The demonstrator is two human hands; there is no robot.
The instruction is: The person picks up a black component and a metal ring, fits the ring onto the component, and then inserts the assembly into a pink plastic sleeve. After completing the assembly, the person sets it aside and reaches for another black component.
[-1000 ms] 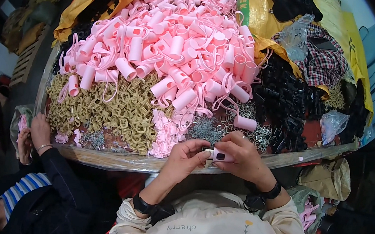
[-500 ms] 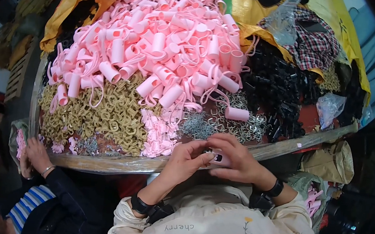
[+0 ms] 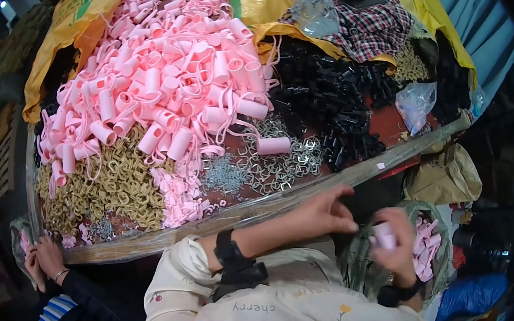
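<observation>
My right hand (image 3: pixel 400 251), a little blurred, is closed around a small pink plastic tube (image 3: pixel 384 236). It is off the table's front edge, close to a green sack (image 3: pixel 356 260) with pink pieces (image 3: pixel 426 246) in it. Beside it, my left hand (image 3: pixel 326 211) reaches past the wooden edge, with fingers apart and nothing in them. A large heap of pink tubes with loops (image 3: pixel 171 81) covers the left part of the table. One pink tube (image 3: pixel 273 145) lies apart on some silver metal rings (image 3: pixel 278 166).
Brass-coloured rings (image 3: pixel 109 175), small pink tabs (image 3: pixel 178 196), tiny metal parts (image 3: pixel 225 174) and black pieces (image 3: pixel 322 92) lie in piles. A wooden rim (image 3: pixel 357 169) borders the table. Another person's hands (image 3: pixel 46 260) are at the lower left. A brown paper bag (image 3: pixel 448 176) stands at right.
Both hands have moved right, off the table edge, and come apart; the pink tube between them is now in my right hand alone. The view has swung right.
</observation>
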